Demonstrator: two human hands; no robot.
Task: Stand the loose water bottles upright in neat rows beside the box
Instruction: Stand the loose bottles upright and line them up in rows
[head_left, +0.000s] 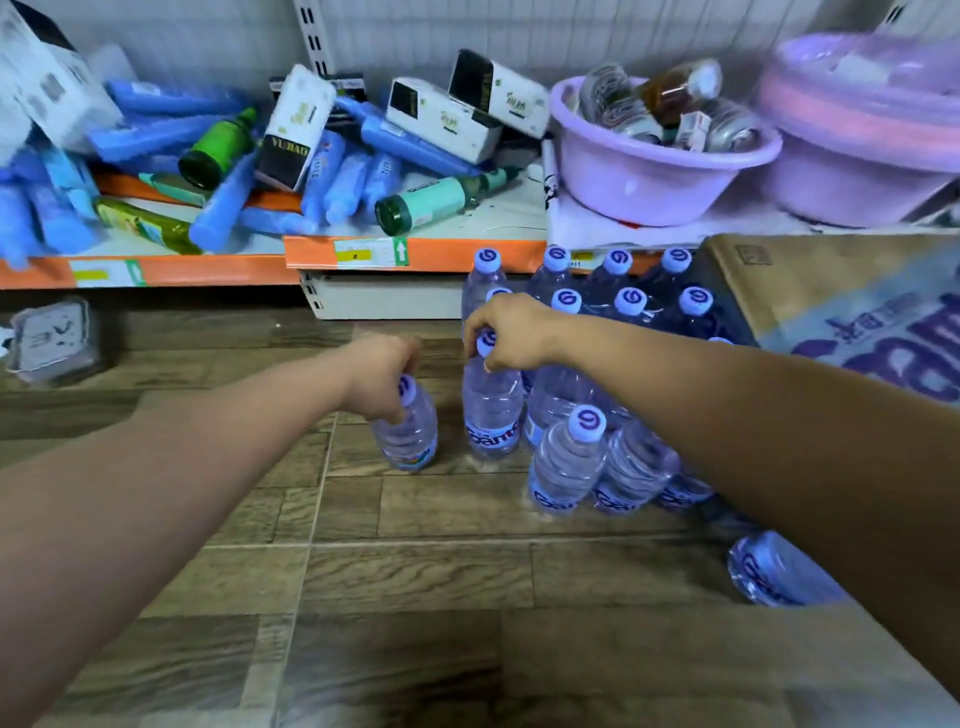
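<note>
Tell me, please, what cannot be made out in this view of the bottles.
Head view: the right forearm covers part of the standing rows, so their count is unclear.
Head view: one end of the lying bottle is hidden by that forearm.
Head view: the box is cut off by the right edge, its print blurred.

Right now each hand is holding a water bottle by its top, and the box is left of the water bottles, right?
No. The head view shows the box right of the water bottles, not left. Each hand does hold one by its top: left hand, right hand.
</note>
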